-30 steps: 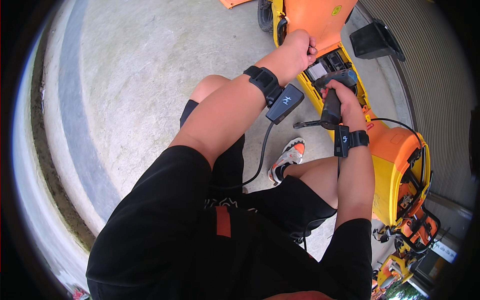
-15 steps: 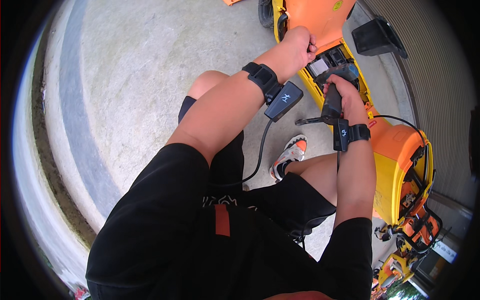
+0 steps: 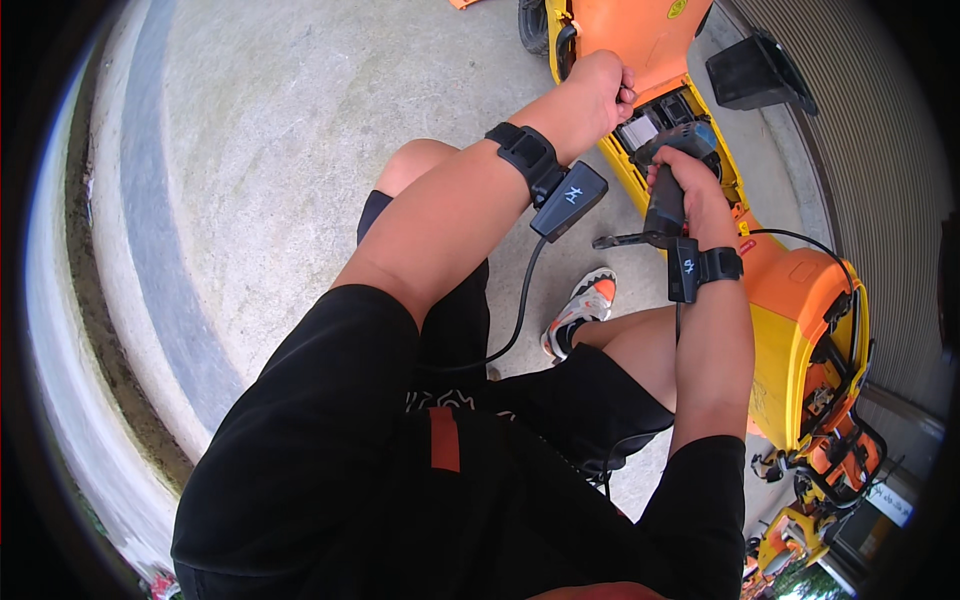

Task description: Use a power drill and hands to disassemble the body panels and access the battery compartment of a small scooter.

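Observation:
My right hand is wrapped round the dark handle of a blue and black cordless drill. The drill's head points over an open compartment in the body of an orange and yellow scooter. To its left, at the compartment's edge, my left hand is closed with the fingers curled in. A small dark thing shows between those fingers, too hidden to name. Inside the compartment lie black parts and a pale grey block, partly covered by the drill.
A black open bin-shaped box stands beyond the scooter, near a ribbed wall. Concrete floor spreads to the left. More orange and yellow scooters stand at lower right. A black cable hangs from the device on my left wrist.

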The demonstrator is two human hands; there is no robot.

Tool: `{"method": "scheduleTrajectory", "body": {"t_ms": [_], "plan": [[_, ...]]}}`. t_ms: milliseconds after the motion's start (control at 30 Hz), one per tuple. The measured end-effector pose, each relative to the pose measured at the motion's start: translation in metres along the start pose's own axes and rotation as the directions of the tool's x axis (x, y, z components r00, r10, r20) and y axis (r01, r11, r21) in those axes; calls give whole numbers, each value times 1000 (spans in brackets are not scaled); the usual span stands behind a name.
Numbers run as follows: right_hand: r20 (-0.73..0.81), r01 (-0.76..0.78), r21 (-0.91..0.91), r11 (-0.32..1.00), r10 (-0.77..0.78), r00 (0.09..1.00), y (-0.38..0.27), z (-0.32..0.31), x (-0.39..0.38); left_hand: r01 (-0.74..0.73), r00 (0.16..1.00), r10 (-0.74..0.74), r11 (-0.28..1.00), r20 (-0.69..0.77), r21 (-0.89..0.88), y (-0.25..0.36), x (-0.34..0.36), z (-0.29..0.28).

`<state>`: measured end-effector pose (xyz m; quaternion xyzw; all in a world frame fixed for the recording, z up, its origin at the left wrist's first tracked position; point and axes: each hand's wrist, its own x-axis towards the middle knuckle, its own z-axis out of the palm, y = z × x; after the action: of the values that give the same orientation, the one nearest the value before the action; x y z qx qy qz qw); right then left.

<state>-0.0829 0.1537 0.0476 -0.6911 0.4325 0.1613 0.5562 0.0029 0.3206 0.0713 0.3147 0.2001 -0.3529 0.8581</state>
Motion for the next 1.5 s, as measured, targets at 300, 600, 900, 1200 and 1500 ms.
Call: {"method": "scheduleTrajectory", "body": {"t_ms": [300, 600, 900, 1200, 1500], "plan": [[16, 0, 11, 1000, 0, 1000, 1, -3, 5, 23, 1000, -23, 999, 6, -29, -2, 5, 0], [18, 9, 7, 1000, -9, 1000, -1, -4, 5, 21, 1000, -21, 999, 17, 29, -2, 7, -3], [31, -8, 37, 999, 7, 999, 1, -8, 7, 40, 999, -41, 997, 7, 67, -3, 4, 0], [33, 14, 49, 999, -15, 999, 0, -7, 3, 71, 996, -76, 991, 41, 117, -3, 1, 1], [44, 13, 47, 999, -15, 999, 0, -8, -4, 65, 997, -70, 988, 28, 141, -5, 0, 2]]}}
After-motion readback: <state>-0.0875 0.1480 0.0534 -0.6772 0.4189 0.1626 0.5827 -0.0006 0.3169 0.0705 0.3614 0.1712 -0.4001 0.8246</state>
